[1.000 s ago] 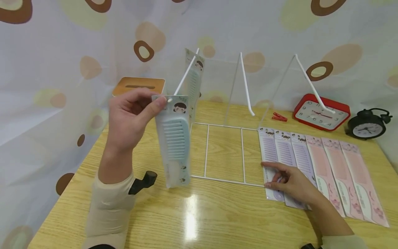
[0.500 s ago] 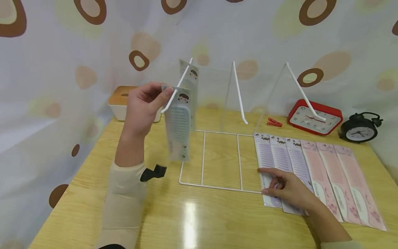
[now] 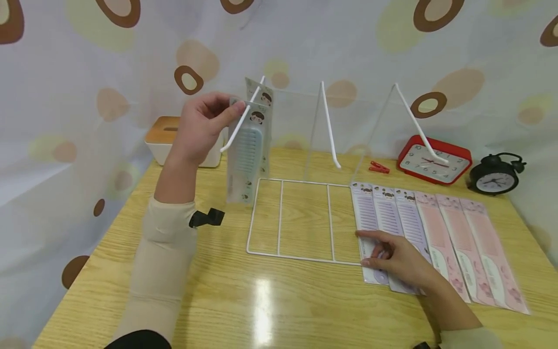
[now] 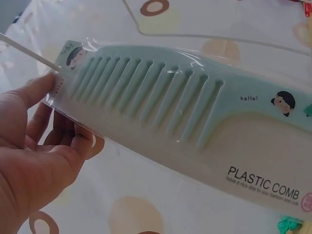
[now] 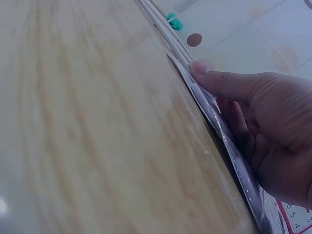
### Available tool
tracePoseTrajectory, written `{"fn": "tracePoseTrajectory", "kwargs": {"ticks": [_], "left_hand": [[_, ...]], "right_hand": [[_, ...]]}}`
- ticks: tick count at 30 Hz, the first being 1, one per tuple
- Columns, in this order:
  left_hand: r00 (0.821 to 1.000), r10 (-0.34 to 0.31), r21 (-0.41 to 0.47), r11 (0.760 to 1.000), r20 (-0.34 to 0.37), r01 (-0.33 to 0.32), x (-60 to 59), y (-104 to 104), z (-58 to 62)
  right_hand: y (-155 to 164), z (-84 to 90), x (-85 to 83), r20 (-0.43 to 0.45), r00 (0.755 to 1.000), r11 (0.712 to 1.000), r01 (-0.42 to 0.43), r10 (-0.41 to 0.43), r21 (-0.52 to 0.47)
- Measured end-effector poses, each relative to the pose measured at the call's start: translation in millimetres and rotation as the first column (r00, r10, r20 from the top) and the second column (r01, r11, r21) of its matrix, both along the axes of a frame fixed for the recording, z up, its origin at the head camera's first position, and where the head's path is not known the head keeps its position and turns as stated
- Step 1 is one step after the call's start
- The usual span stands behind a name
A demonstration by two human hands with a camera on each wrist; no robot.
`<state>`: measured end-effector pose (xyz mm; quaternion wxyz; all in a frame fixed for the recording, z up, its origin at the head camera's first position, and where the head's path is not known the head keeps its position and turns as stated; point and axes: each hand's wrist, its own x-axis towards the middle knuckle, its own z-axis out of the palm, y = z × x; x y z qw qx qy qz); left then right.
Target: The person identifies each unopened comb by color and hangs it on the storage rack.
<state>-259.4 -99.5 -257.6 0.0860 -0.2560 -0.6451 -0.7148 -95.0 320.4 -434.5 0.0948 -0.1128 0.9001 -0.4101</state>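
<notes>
My left hand (image 3: 198, 131) pinches the upper left corner of a packaged light-blue comb (image 3: 246, 155), whose top has the left hook (image 3: 235, 131) of a white wire rack (image 3: 301, 258) through it. In the left wrist view, the comb's wide teeth (image 4: 146, 92) and "PLASTIC COMB" print face the camera. Another packaged comb (image 3: 266, 99) hangs behind it on that hook. My right hand (image 3: 403, 257) rests over the nearest purple packaged comb (image 3: 364, 208), index finger and thumb apart at its left edge. In the right wrist view, the thumb (image 5: 219, 80) lies by the rack's wire.
More purple and pink comb packages (image 3: 475, 242) lie in a row at right. A red clock (image 3: 436, 160), a black alarm clock (image 3: 494, 177) and a red clip (image 3: 379, 167) stand behind. A wooden-lidded box (image 3: 159, 145) sits at back left. Two other hooks (image 3: 330, 131) project forward.
My left hand has slid the packaged comb back along the left hook, from its tip toward the comb behind. The right hand has stayed at the purple package. The head view has shifted slightly.
</notes>
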Motion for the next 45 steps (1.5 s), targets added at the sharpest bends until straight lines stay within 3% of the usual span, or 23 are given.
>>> {"fn": "tracePoseTrajectory", "kwargs": {"ticks": [11,15,19,23,25,26,29,31,33,35,43,45], "left_hand": [[0.999,0.027,-0.008,1.0,0.044,-0.026,0.3,-18.0,-2.0],[0.994,0.084,-0.05,0.995,0.064,-0.081,5.3,-24.2,-4.2],[0.978,0.195,-0.154,0.971,0.079,-0.181,20.2,-36.1,-19.9],[0.961,0.255,-0.252,0.942,0.108,-0.221,37.0,-49.6,-41.4],[0.967,0.21,-0.329,0.932,0.142,-0.154,43.1,-56.9,-51.8],[0.972,0.172,-0.391,0.915,0.161,-0.098,45.4,-61.3,-56.9],[0.974,0.022,-0.57,0.813,0.227,0.115,52.7,-75.7,-73.3],[0.955,-0.071,-0.627,0.74,0.287,0.244,57.6,-83.0,-83.9],[0.934,-0.12,-0.639,0.699,0.337,0.32,62.5,-84.8,-94.4],[0.911,-0.141,-0.615,0.696,0.387,0.369,65.9,-82.0,-104.8],[0.816,-0.221,-0.468,0.726,0.534,0.503,65.8,-66.0,-143.8],[0.8,-0.239,-0.441,0.731,0.55,0.521,65.3,-64.8,-151.3]], "right_hand": [[-9.8,0.0,-15.5,0.045,0.999,1.0,-0.022,0.022,0.0],[-5.9,4.4,-20.3,0.071,0.995,0.998,-0.066,0.068,-0.022],[1.6,10.3,-25.6,0.085,0.99,0.993,-0.109,0.114,-0.053],[9.0,19.7,-36.9,0.025,0.995,0.995,-0.094,0.094,0.02],[11.3,25.2,-45.9,-0.006,0.998,0.995,-0.067,0.068,0.07],[12.2,27.1,-51.4,-0.018,0.998,0.994,-0.056,0.058,0.089],[13.3,31.1,-72.5,-0.027,0.998,0.99,-0.049,0.053,0.134],[13.2,33.9,-87.4,-0.027,0.998,0.986,-0.06,0.065,0.158],[14.0,36.9,-100.9,-0.017,0.998,0.982,-0.06,0.064,0.18],[16.0,38.8,-112.0,-0.002,0.999,0.98,-0.053,0.054,0.192],[27.9,35.5,-138.6,0.059,0.998,0.977,-0.041,0.029,0.211],[30.0,34.4,-142.1,0.073,0.997,0.978,-0.041,0.027,0.204]]}}
